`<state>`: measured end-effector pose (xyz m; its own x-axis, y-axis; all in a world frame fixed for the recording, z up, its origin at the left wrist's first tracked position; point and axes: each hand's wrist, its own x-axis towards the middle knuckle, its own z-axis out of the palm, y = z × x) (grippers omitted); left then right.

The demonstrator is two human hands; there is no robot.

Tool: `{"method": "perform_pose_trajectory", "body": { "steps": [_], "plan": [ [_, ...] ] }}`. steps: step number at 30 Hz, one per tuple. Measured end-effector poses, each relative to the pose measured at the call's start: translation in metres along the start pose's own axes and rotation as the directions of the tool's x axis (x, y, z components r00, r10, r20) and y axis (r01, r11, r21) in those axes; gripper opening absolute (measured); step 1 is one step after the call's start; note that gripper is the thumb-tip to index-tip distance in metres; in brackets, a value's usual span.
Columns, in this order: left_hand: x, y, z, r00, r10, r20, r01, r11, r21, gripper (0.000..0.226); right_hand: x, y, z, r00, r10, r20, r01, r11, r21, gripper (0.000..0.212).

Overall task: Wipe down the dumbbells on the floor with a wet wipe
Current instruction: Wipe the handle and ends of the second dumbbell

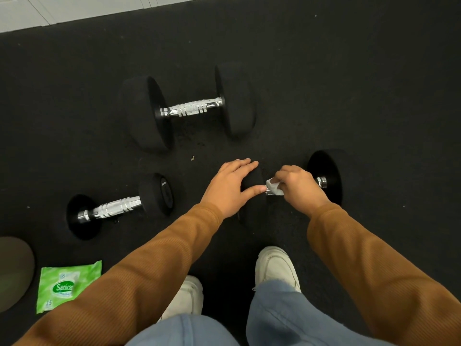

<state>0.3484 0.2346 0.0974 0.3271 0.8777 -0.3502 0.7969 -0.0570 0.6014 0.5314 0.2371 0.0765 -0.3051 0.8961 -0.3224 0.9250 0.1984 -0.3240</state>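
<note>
Hands work at the nearest dumbbell (pixel 324 174), which lies on the black floor (pixel 374 96) just right of centre in the head view. The left hand (pixel 228 189) rests spread on that dumbbell's left head, fingers (pixel 245 164) over its top and thumb pointing toward the handle, so most of that head is hidden. The right hand (pixel 298 184) is curled around the handle with a white wipe (pixel 274 187) bunched under it; only a chrome stub shows by the right head, at 3 o'clock from the hand. Wipe and left thumb are touching or nearly so; which one cannot be told.

Two more dumbbells lie apart from the hands. The big dumbbell (pixel 192 108) sits at 11 o'clock from the left hand, its knurled chrome handle bare between two thick black heads. The small dumbbell (pixel 117 207) lies at 9 o'clock from the left hand, tilted so its right head is farther away than its left.

A green wipe pack (pixel 67 285) lies flat at 8 o'clock, low left, partly behind the left sleeve (pixel 154 265). A dull round object (pixel 12 273) sits just left of the pack, cut by the frame edge. Two white shoes (pixel 277 267) stand on the floor below the hands, above blue jeans (pixel 287 318). A pale strip of floor (pixel 74 6) runs along the top left.
</note>
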Motion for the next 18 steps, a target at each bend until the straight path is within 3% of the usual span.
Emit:
{"method": "perform_pose_trajectory", "body": {
  "steps": [3, 9, 14, 18],
  "plan": [
    [0.000, 0.000, 0.000, 1.000, -0.005, 0.004, 0.005, 1.000, -0.007, 0.065, -0.004, -0.002, 0.005, 0.999, 0.009, -0.037, -0.008, 1.000, 0.010, 0.030],
    [0.000, -0.001, 0.001, 1.000, 0.003, -0.011, -0.003, 1.000, -0.013, 0.065, -0.016, -0.005, 0.013, 0.988, -0.128, -0.089, 0.127, 0.992, -0.012, 0.023],
    [0.000, -0.001, 0.001, 1.000, 0.002, -0.018, -0.002, 1.000, -0.020, 0.064, -0.023, -0.003, 0.020, 0.979, -0.123, -0.164, 0.113, 0.991, -0.067, 0.021],
    [0.001, -0.002, 0.002, 1.000, 0.004, -0.026, -0.005, 1.000, -0.022, 0.064, -0.019, -0.009, 0.023, 0.970, -0.204, -0.135, 0.183, 0.971, -0.154, 0.029]
  ]
}}
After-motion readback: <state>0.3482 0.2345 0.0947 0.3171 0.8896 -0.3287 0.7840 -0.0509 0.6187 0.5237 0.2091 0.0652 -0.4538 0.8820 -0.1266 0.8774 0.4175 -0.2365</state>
